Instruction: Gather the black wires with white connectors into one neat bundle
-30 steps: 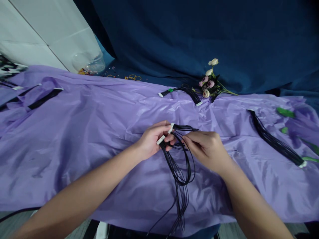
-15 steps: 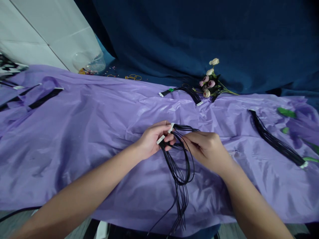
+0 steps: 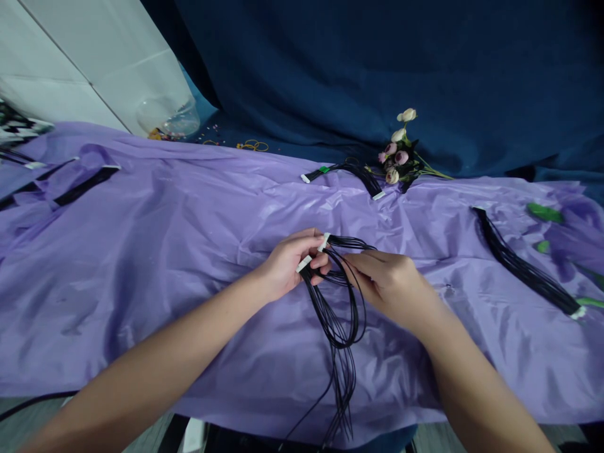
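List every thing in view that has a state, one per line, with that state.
Left hand: closed on the white connectors.
Right hand: pinching the black wires.
Wire bundle: looped, ends hanging over the table edge.
Far wire bundle: lying bent.
Right wire bundle: lying straight.
Glass bowl: upright.
Flowers: lying down.

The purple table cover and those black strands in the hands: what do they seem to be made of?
The purple cover looks like thin glossy plastic sheet: it creases sharply and glints. The black strands look like plastic-coated wires, smooth and springy, ending in white connectors, probably moulded plastic, which the left hand holds.
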`<state>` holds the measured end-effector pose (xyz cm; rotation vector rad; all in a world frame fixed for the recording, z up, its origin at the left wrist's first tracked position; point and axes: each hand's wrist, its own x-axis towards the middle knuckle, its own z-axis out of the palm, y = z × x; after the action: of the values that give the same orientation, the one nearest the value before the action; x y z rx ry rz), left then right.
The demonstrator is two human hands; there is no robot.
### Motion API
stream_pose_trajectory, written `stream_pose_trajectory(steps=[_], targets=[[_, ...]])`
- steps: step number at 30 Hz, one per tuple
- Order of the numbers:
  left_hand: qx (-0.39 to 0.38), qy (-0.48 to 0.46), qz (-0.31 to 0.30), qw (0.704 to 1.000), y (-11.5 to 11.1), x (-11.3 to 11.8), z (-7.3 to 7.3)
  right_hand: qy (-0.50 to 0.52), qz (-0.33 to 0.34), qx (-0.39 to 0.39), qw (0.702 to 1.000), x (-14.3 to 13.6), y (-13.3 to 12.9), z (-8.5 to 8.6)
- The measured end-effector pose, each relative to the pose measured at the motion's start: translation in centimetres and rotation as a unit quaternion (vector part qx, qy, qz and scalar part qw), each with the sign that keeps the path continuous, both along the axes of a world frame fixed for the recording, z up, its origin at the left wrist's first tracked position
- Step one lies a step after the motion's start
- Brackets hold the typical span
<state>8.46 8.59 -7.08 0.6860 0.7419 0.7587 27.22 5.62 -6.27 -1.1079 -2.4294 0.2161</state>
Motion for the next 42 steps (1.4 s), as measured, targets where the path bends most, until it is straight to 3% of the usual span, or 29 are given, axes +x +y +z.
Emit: stream_pose_trajectory(steps=[23,42], targets=[[0.022,0.016,0.005,1.000,-0.10,0.17,-0.13,-0.055,-0.061,0.082,0.993,-0.63,-0.12,-0.26],[0.020,0.006,-0.003,1.000,-0.23,0.45,-0.18,-0.055,-0.049,0.054,0.996,-0.55,0.06,-0.21]])
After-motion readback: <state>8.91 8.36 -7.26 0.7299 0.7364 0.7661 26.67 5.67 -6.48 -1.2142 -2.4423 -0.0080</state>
